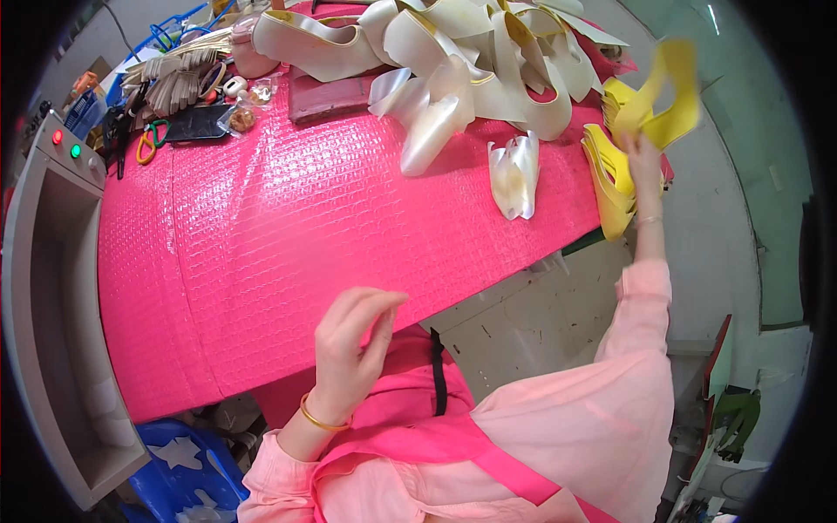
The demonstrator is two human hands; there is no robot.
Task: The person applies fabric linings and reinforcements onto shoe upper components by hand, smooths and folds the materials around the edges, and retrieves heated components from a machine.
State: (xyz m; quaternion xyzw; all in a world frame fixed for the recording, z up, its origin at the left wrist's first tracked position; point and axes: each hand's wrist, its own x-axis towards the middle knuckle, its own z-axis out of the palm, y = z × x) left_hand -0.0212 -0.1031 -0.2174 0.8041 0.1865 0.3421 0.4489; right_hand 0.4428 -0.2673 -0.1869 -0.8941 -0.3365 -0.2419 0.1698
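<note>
Right hand (643, 161) is out at the far right edge of the pink sheet (288, 227), fingers closed on a yellow piece (671, 100) lifted just above the yellow stack (609, 187). Left hand (353, 344) hovers near the body, loosely curled, fingertips close together, holding nothing I can see. Cream pieces (471, 61) lie heaped along the far side.

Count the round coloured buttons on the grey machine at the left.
2: a red button nearer the machine's far corner and a green button just right of it, both on the grey machine. Others may be out of view.
</note>
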